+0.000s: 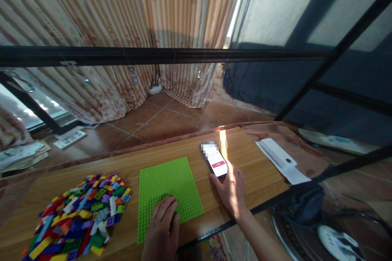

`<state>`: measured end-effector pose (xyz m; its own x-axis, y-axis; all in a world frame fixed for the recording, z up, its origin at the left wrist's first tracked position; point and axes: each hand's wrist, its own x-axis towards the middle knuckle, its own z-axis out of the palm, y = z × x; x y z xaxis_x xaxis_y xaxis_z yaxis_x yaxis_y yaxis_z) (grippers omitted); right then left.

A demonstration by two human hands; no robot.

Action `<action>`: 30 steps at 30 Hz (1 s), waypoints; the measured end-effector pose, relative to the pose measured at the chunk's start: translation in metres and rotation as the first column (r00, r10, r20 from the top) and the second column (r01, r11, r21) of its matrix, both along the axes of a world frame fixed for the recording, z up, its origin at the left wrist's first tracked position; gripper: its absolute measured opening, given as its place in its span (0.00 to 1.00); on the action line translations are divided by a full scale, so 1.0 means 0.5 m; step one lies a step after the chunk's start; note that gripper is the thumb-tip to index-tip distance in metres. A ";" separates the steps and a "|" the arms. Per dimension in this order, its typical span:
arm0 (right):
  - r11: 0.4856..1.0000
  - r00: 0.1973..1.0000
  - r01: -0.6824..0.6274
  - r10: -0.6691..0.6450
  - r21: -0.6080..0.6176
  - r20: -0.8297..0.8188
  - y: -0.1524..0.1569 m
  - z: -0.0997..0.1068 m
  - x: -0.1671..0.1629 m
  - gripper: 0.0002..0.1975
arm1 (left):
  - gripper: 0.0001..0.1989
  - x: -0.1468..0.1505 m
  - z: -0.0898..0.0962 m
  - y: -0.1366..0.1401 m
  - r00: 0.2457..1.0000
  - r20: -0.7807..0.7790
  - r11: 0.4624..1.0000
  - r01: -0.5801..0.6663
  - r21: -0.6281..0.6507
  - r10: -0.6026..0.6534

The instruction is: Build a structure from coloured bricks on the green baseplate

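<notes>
A lit phone (218, 164) lies at a slant on the wooden table, part of its screen blurred out. My right hand (231, 189) grips its near end, thumb on one side and fingers on the other. To the left is a green studded baseplate (165, 175). On its near edge rests my left hand (163, 222), palm down, fingers laid over the studs and holding nothing. A heap of mixed colourful toy bricks (82, 216) spreads on the table left of the baseplate.
A white box-like object (277, 153) lies on white paper right of the wooden tabletop (257, 167). A dark metal bar (183, 55) crosses beyond the table, before long curtains (107, 12). At lower right stand a dark bag (306, 204) and a white power strip (337, 242).
</notes>
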<state>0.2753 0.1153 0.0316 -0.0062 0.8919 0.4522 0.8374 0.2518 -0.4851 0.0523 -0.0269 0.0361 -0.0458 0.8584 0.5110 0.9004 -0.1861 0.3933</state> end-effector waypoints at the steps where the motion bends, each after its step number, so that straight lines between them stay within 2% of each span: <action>1: 1.000 1.000 0.007 -0.007 -0.003 0.004 0.003 -0.004 0.000 0.36 | 0.14 0.000 0.000 0.000 1.000 -0.010 1.000 0.003 0.007 -0.003; 8: 0.985 0.979 0.167 -0.159 -0.053 0.131 0.068 -0.021 0.026 0.35 | 0.13 -0.010 -0.005 0.009 0.996 -0.078 0.994 0.039 0.097 -0.032; 16: 0.898 0.905 0.418 -0.397 -0.140 0.156 0.204 -0.002 0.131 0.37 | 0.14 -0.018 -0.017 0.010 0.994 -0.097 0.991 0.059 0.120 -0.048; 23: 0.885 0.897 0.438 -0.418 -0.155 0.148 0.238 0.000 0.184 0.35 | 0.14 -0.024 -0.020 0.013 0.990 -0.128 0.981 0.084 0.173 -0.062; 30: 0.883 0.899 0.432 -0.406 -0.183 0.163 0.253 -0.016 0.196 0.35 | 0.14 -0.024 -0.023 0.012 0.993 -0.101 0.990 0.074 0.123 -0.062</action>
<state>0.3734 0.2416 0.0239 0.3481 0.8965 0.2742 0.8956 -0.2316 -0.3797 0.0403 -0.0208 0.0245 0.0656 0.7860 0.6148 0.9165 -0.2911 0.2744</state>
